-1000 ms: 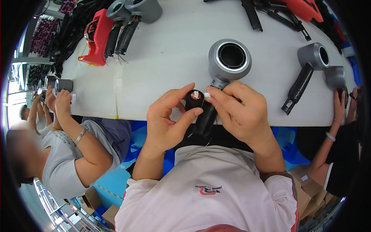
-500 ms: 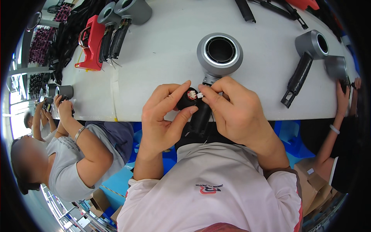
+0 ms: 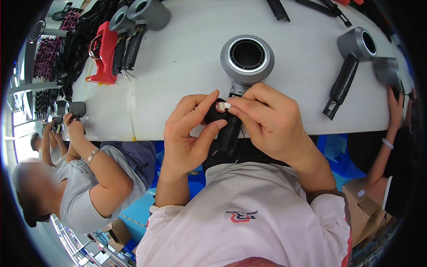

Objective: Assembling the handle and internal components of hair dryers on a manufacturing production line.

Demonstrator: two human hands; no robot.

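Since the earlier frame, both hands and the grey round-headed hair dryer body (image 3: 247, 58) have shifted slightly lower in view. The left hand (image 3: 189, 133) grips the small black cylindrical part (image 3: 212, 115) against the black handle (image 3: 230, 131); the right hand (image 3: 267, 120) pinches the small white connector (image 3: 223, 106) at its top. Judged step: connector seating, calling for fine alignment and steady support beneath.

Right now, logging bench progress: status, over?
Left hand grips black part. Right hand pinches white plug. Grey dryer behind, nothing blocking.
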